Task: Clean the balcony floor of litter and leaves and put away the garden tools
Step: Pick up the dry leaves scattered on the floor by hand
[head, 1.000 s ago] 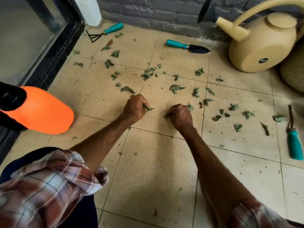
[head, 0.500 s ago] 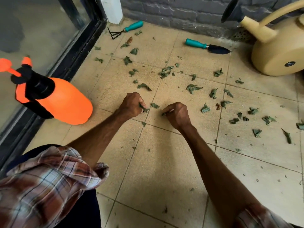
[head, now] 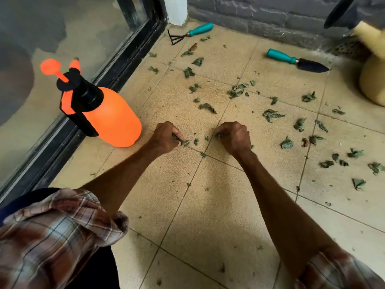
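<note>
Both fists on tile right of sprayer (head: 104, 113): left hand (head: 165, 137) and right hand (head: 234, 137) each clutch leaves (head: 184, 142); trowel (head: 298, 61) far beyond.

Just left of the left hand (head: 166, 137), upright: orange spray bottle (head: 113, 119) with black pump head (head: 83, 92) (orange plunger knob (head: 50, 67) on top). Further left, black door frame (head: 127, 63) around glass (head: 62, 28). Well beyond the hands, grey brick wall (head: 260, 17) and white post (head: 176, 9); far right of the right hand (head: 234, 138), cream watering can (head: 373, 84), cut off at the edge.
</note>
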